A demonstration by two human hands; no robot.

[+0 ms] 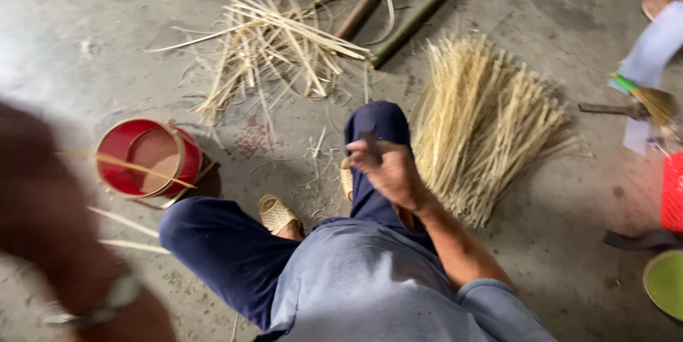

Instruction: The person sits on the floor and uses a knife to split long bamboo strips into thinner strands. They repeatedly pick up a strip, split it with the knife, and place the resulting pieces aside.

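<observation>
Head view, person seated on a grey concrete floor. Near left: left hand very close to the lens, heavily blurred, a wristwatch on the wrist; cannot tell whether it is clenched or released, or whether it holds anything. Just right of it, a red round container lying on its side, thin bamboo strips crossing its mouth. Far centre-left: loose pile of split bamboo strips scattered on the floor, with two bamboo poles lying diagonally behind it. Centre: knees in dark blue trousers, woven sandals on the feet. Right hand raised above the right knee, fingers clenched around a small dark tool; blade detail too blurred to read. Right of the hand, touching the floor: fanned bundle of thin bamboo sticks. Far right edge: a broom, a red crate edge, a green plate rim.
</observation>
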